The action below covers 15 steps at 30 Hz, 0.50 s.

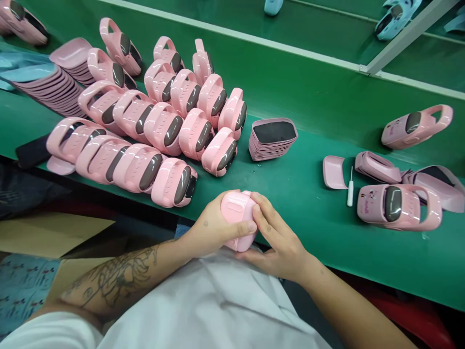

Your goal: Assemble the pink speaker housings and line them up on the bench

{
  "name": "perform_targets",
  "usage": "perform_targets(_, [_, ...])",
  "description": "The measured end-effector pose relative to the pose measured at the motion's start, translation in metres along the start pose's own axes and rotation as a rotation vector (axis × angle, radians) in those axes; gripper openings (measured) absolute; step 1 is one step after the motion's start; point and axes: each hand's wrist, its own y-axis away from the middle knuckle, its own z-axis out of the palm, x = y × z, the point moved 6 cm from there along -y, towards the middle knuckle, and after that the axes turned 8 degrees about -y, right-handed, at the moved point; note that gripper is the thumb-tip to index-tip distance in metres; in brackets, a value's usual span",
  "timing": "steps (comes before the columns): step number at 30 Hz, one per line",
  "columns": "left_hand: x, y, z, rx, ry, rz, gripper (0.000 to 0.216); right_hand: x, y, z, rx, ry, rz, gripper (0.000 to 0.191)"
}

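Note:
Close to my body, a pink plastic device [236, 208] is gripped between both hands, just in front of the bench's near edge. My left hand [218, 225] wraps its left side, with the thumb lying across the front. On the opposite side, my right hand [274, 237] has its fingers against the top and right, with part of it under the device. The underside and some fingertips are hidden. Nearest to the left hand is a pink looped-handle device [174, 182] with a dark window, at the end of a row of similar ones.
Rows of pink looped-handle units [162, 128] fill the green bench's [290, 208] left part. Stacked pink covers [273, 145] stand mid-bench. On the right lie a white-handled screwdriver [350, 194], a loose pink cover [334, 172] and a printed pink device [397, 206]. A pale rail [276, 46] runs behind.

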Motion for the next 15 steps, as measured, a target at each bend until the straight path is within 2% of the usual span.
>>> perform_targets(4, [-0.007,0.005,-0.002,0.098,-0.017,0.012,0.091,-0.003,0.0,0.003,0.039,0.007,-0.025,0.112])
perform_targets(9, [-0.008,-0.002,-0.005,0.055,0.003,0.117,0.094,-0.001,0.002,0.003,0.025,-0.002,-0.001,0.114])
perform_targets(10, [-0.005,-0.005,-0.006,0.036,0.029,0.176,0.096,0.002,0.002,0.001,0.053,-0.038,0.043,0.114])
perform_targets(12, [0.004,-0.011,-0.009,0.012,0.089,0.322,0.103,0.014,0.006,-0.006,0.226,-0.168,0.231,0.106])
perform_targets(14, [0.012,-0.015,-0.01,-0.019,0.145,0.427,0.111,0.03,0.012,-0.008,0.426,-0.389,0.462,0.095])
perform_targets(15, [0.014,-0.017,-0.009,-0.044,0.166,0.449,0.114,0.036,0.013,-0.004,0.474,-0.524,0.557,0.091])
